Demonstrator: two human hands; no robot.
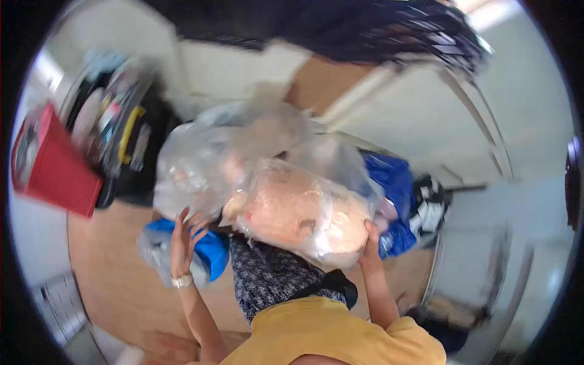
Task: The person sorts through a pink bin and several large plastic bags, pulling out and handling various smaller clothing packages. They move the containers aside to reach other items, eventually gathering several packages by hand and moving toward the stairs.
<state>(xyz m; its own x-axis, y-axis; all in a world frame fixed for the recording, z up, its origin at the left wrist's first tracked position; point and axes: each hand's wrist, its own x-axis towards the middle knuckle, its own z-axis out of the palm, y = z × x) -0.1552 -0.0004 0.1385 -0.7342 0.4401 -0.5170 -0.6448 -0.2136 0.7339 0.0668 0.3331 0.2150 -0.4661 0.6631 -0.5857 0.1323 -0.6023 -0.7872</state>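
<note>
A clear plastic bag with something peach-coloured and folded inside (280, 207) lies in front of my body, above my lap. My right hand (370, 242) grips its right end, thumb on top. To the left, my left hand (185, 234) is raised with its fingers spread and holds nothing; it is near the lower edge of a large, cloudy plastic bag (188, 173). That large bag reaches behind the peach-coloured package, and its contents are blurred.
Beneath my left hand sits a blue and clear bag (213, 258) on the floor. A blue bag (392, 182) lies at the right. At the left stand a red box (58, 164) and a black container (143, 164) full of items. Dark cloth (280, 21) hangs at the top.
</note>
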